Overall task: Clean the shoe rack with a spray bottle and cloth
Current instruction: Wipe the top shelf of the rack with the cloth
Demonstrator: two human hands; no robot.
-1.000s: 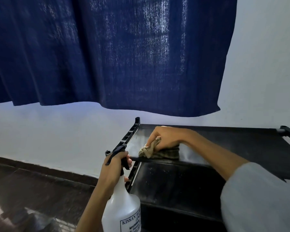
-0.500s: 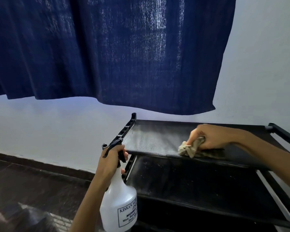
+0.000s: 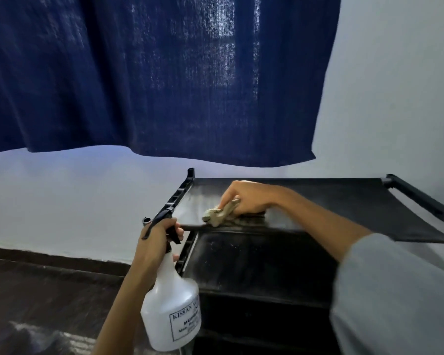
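White plastic spray bottle (image 3: 170, 302) and cloth (image 3: 217, 216) working on the shoe rack (image 3: 344, 201).
The left hand (image 3: 154, 242) is gripping the bottle's neck; the right hand (image 3: 244, 198) is pressing the bunched cloth on the top shelf.

Deep navy curtain (image 3: 159, 78) across the far side, woven texture showing paler blue-white flecks where light comes through. Pale wall (image 3: 395, 85), white with a faint bluish cast, edged below by a dark brown skirting band (image 3: 51, 256). Dark brown floor (image 3: 36, 303) at the near left, streaked with a pale sheen. Black shoe rack (image 3: 344, 201) — matte shelves dusted with greyish specks and a pale haze. Dull tan cloth (image 3: 217, 215), mottled darker. Translucent white spray bottle (image 3: 171, 308) with black trigger head — white label, black lettering and border. Light grey sleeve (image 3: 395, 298) at near right.
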